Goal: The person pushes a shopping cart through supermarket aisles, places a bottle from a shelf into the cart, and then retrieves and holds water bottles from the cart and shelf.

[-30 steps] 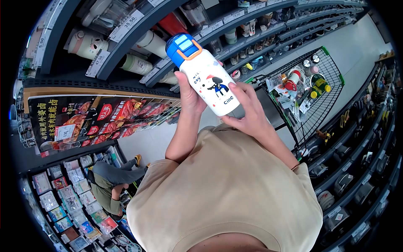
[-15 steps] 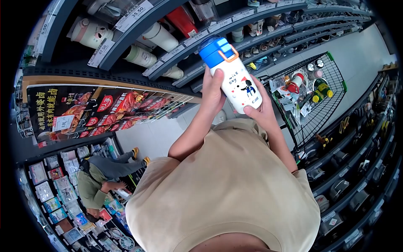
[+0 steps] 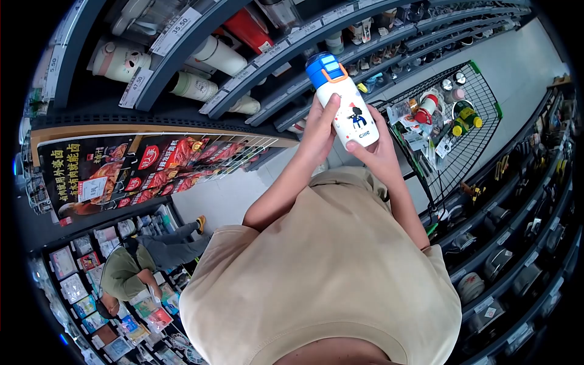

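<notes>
A white water bottle (image 3: 350, 115) with a blue lid and an orange carry loop is held tilted in front of my body. Its side carries a small cartoon figure, coloured specks and some lettering. My left hand (image 3: 322, 125) grips the upper left side, the thumb lying across the front below the lid. Closed around the lower right side is my right hand (image 3: 376, 152), its thumb at the base. The fingers behind the bottle are partly hidden.
Shelves with bottles and price tags (image 3: 176, 31) run along the top. A loaded shopping cart (image 3: 447, 176) stands at right, beside shelves of pans (image 3: 499, 261). Seasoning packets hang on a rack (image 3: 164, 161) at left. Another person (image 3: 125, 274) stands at lower left by packaged goods.
The bottle and both hands have shifted slightly right, and the bottle has turned about its length so its print sits differently. The other person has moved a little left.
</notes>
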The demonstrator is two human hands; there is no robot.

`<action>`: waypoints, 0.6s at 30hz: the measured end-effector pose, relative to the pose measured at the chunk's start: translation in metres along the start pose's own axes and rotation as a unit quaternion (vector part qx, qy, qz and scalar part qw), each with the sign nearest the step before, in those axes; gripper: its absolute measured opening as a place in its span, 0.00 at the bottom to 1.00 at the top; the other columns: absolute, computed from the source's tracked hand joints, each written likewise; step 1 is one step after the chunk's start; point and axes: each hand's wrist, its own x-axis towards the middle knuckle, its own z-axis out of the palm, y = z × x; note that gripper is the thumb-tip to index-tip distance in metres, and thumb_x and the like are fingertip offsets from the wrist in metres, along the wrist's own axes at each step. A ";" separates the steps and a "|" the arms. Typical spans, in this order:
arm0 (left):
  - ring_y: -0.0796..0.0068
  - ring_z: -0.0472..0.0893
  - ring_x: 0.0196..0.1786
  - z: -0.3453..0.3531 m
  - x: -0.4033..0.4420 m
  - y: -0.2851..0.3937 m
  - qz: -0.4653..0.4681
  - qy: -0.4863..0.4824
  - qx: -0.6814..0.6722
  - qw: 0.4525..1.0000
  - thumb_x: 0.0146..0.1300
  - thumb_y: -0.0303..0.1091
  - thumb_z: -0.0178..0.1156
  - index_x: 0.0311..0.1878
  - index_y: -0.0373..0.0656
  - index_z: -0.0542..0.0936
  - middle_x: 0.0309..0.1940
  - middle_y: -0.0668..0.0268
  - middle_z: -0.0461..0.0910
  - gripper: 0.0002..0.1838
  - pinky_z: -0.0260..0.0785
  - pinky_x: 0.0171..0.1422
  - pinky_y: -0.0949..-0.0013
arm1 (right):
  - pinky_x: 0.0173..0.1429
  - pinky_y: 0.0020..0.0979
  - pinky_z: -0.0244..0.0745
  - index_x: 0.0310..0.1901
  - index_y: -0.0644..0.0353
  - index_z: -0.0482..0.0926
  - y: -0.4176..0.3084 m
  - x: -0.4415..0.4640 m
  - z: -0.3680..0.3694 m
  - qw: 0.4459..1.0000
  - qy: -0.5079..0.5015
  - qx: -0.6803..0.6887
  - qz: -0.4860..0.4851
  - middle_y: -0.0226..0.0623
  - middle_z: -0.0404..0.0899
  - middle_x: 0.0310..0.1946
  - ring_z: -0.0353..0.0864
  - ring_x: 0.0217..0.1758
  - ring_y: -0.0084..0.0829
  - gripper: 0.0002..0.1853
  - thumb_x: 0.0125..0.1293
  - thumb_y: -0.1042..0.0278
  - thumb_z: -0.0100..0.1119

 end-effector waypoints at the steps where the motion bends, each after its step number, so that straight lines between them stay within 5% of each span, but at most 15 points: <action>1: 0.68 0.76 0.63 0.000 0.000 -0.001 0.000 -0.001 -0.007 1.000 0.76 0.48 0.54 0.72 0.42 0.61 0.62 0.60 0.73 0.29 0.71 0.67 0.60 | 0.68 0.35 0.72 0.75 0.65 0.51 0.001 -0.001 -0.001 1.000 -0.001 0.001 0.001 0.44 0.66 0.67 0.70 0.69 0.33 0.48 0.59 0.73 0.73; 7: 0.69 0.77 0.62 -0.002 0.003 -0.007 0.012 -0.002 -0.030 0.999 0.75 0.45 0.56 0.71 0.45 0.61 0.60 0.61 0.74 0.28 0.74 0.64 0.60 | 0.58 0.34 0.79 0.75 0.65 0.51 -0.005 -0.001 -0.010 0.998 -0.017 0.041 0.037 0.44 0.67 0.67 0.74 0.65 0.32 0.48 0.59 0.71 0.74; 11: 0.67 0.77 0.63 0.000 0.001 0.004 -0.007 -0.011 -0.037 0.999 0.73 0.48 0.57 0.70 0.46 0.60 0.59 0.60 0.74 0.30 0.74 0.64 0.58 | 0.48 0.35 0.83 0.76 0.64 0.50 -0.007 -0.001 -0.019 0.987 -0.039 0.123 0.090 0.47 0.72 0.62 0.83 0.50 0.35 0.43 0.67 0.66 0.65; 18: 0.65 0.77 0.62 0.000 0.001 0.001 0.049 0.025 0.003 0.998 0.73 0.51 0.57 0.72 0.45 0.60 0.60 0.59 0.74 0.33 0.72 0.66 0.56 | 0.46 0.39 0.82 0.76 0.60 0.53 0.000 0.002 -0.017 0.961 -0.112 0.229 0.105 0.47 0.78 0.55 0.84 0.42 0.37 0.41 0.71 0.48 0.59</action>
